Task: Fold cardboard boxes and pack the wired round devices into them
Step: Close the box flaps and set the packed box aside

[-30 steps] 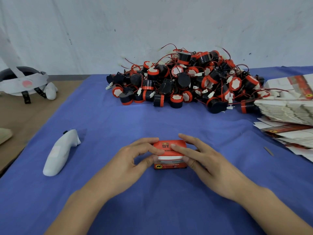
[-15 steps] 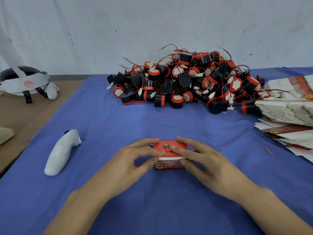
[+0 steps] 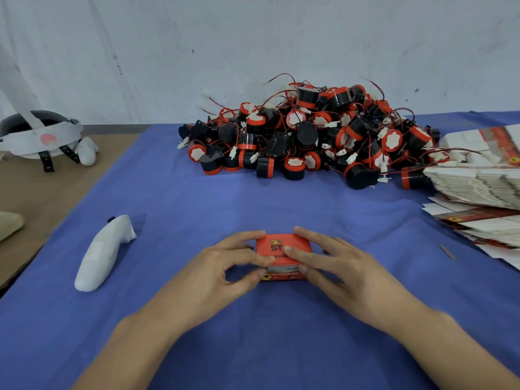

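A small red cardboard box (image 3: 292,244) stands on the blue cloth (image 3: 253,198) in front of me. My left hand (image 3: 225,266) grips its left end, fingers over the top and thumb at the front. My right hand (image 3: 337,266) holds the right end, its fingers lying across the top and front face. A big heap of black and red wired round devices (image 3: 309,136) lies at the back of the cloth. Flat unfolded boxes (image 3: 478,181) are stacked at the right edge.
A white handheld controller (image 3: 102,254) lies on the cloth to the left. A white headset with straps (image 3: 39,136) sits on the brown surface at far left. A small thin grey piece (image 3: 447,251) lies right of my hands. A white wall stands behind.
Both hands stay on the red box and have shifted only slightly, the fingers pressing a little lower over its top and front.
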`<action>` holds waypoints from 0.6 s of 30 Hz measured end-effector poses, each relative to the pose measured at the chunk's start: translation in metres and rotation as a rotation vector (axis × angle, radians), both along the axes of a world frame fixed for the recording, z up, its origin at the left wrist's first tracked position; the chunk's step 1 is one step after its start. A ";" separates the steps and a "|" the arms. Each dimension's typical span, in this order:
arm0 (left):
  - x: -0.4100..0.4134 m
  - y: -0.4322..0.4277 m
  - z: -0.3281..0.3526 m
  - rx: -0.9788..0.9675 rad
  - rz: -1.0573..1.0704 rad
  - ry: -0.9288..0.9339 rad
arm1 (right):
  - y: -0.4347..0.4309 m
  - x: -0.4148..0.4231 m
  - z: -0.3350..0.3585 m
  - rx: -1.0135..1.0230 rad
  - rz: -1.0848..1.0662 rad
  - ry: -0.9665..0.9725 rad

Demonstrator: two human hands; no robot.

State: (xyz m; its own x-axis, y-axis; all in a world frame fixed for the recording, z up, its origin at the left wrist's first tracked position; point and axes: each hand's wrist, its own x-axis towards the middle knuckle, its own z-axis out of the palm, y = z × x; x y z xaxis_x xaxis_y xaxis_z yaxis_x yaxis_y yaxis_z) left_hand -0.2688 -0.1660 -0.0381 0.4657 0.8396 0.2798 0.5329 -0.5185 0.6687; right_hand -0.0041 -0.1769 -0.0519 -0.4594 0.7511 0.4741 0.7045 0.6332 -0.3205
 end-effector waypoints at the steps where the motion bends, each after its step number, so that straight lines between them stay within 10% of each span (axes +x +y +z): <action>1: 0.000 0.000 -0.001 0.011 0.005 0.009 | 0.000 0.000 0.000 0.011 0.001 -0.011; 18: 0.044 -0.018 -0.010 0.523 0.124 0.300 | 0.007 -0.008 -0.008 -0.020 0.036 0.190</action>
